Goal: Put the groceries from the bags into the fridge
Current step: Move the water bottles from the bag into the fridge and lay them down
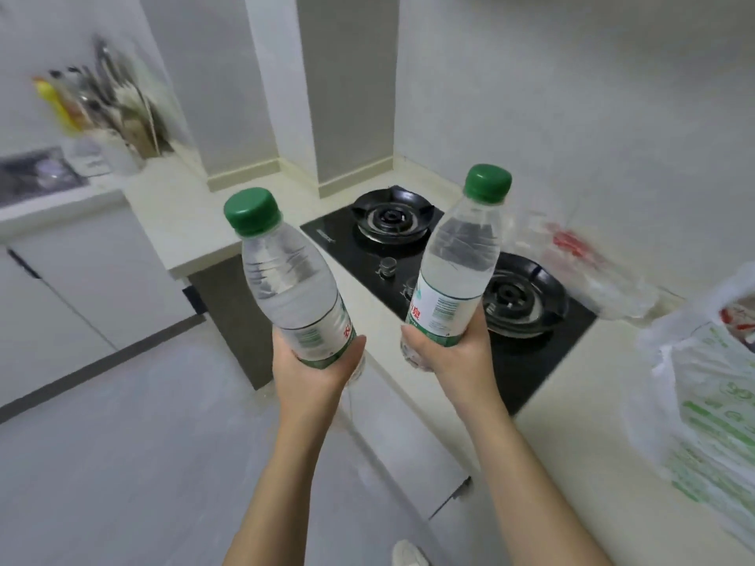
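Note:
My left hand grips the bottom of a clear water bottle with a green cap, tilted a little to the left. My right hand grips the base of a second green-capped water bottle, tilted slightly right, held over the front of the stove. A white plastic grocery bag with green print sits on the counter at the right edge. A clear plastic bag with red print lies behind it near the wall. The fridge is not in view.
A black two-burner gas stove is set into the pale counter. Utensils and a yellow bottle stand at the far left by a sink. White cabinets run below, with grey floor in front.

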`<state>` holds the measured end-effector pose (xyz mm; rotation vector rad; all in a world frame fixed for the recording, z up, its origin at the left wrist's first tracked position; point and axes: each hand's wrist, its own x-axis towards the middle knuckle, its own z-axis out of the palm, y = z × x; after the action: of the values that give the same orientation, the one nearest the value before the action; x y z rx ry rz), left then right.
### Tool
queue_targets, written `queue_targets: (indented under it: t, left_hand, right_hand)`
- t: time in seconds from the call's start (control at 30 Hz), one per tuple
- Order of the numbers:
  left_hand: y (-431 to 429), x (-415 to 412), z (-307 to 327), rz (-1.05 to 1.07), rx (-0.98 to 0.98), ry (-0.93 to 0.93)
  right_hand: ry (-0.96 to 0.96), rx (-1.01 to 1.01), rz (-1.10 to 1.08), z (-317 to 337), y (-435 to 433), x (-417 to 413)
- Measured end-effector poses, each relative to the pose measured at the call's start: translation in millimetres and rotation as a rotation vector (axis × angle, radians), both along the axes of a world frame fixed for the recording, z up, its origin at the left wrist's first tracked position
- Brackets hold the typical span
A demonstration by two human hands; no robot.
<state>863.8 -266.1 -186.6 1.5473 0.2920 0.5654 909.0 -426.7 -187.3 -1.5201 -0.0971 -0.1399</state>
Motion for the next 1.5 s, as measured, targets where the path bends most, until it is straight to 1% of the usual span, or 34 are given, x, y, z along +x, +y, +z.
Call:
queue_targets:
  t: [0.13, 0.3, 0.43, 0.53, 0.63, 0.77, 0.9, 1.03, 1.17, 1.3, 1.5]
  left_hand:
    - [44.4, -16.3, 16.3, 0.22, 0.031, 0.014]
    - [96.8, -49.5, 34.0, 0.585, 0.101, 0.052]
    - [122.7, -88.7, 49.1, 0.892, 0.16, 0.067]
    - [131.6, -121.0, 58.3, 1.118, 0.2, 0.057]
    - [126.0, -153.0, 67.7, 1.32, 0.192, 0.029]
    - [99.8, -207.5, 71.9, 1.513, 0.2, 0.003]
    - [58.1, -265.6, 80.3, 1.777, 0.199, -0.056]
    - [9.1, -315.6, 97.4, 1.975, 0.237, -0.15]
    - [-41.3, -362.2, 113.5, 2.067, 0.294, -0.167]
    - [-76.6, -388.0, 128.6, 2.124, 0.337, -0.189]
    - [-100.6, -393.8, 150.0, 2.206, 0.447, -0.181]
  right_hand:
    - [-0.06, -0.008, 0.213, 15.5, 53.2, 16.6]
    - [-0.099, 0.03, 0.561, 29.8, 135.9, 29.7]
    - [-0.121, 0.068, 0.832, 43.3, 200.4, 23.2]
    - [-0.159, 0.056, 1.017, 50.1, 238.0, 6.6]
    - [-0.192, 0.053, 1.176, 53.3, 268.0, -22.1]
    - [-0.151, 0.142, 1.439, 67.7, 293.4, -81.0]
    - [-0.121, 0.223, 1.704, 86.8, 292.5, -148.4]
    - [-0.09, 0.285, 1.9, 100.3, 271.6, -210.3]
    - [-0.09, 0.338, 2.019, 111.1, 243.0, -266.0]
    - [-0.069, 0.384, 2.102, 125.8, 211.9, -309.3]
    - [-0.079, 0.441, 2.154, 143.8, 195.5, -331.1]
